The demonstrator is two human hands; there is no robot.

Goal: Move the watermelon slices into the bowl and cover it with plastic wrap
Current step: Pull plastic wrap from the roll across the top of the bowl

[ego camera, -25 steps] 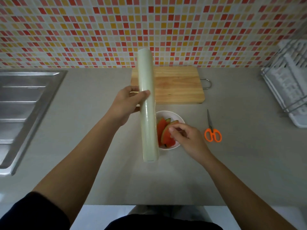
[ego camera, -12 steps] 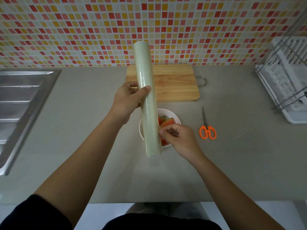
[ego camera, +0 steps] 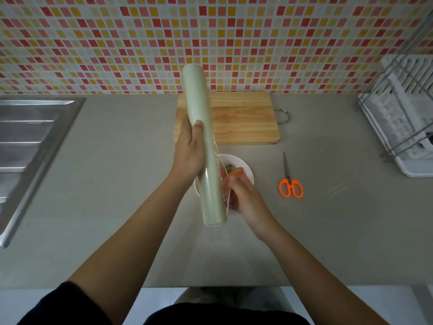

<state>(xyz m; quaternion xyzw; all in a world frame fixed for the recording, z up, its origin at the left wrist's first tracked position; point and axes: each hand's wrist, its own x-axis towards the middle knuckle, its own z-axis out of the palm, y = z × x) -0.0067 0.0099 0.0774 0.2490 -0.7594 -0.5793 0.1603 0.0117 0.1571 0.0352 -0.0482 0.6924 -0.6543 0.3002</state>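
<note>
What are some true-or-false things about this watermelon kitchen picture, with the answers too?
1. The left hand holds the plastic wrap roll. True.
2. The watermelon slices lie on the cutting board. False: they are in the white bowl.
3. The scissors have orange handles. True.
4. The right hand holds the scissors. False: they lie on the counter; that hand pinches the film coming off the roll.
5. The sink is on the right. False: it is on the left; the dish rack is on the right.
</note>
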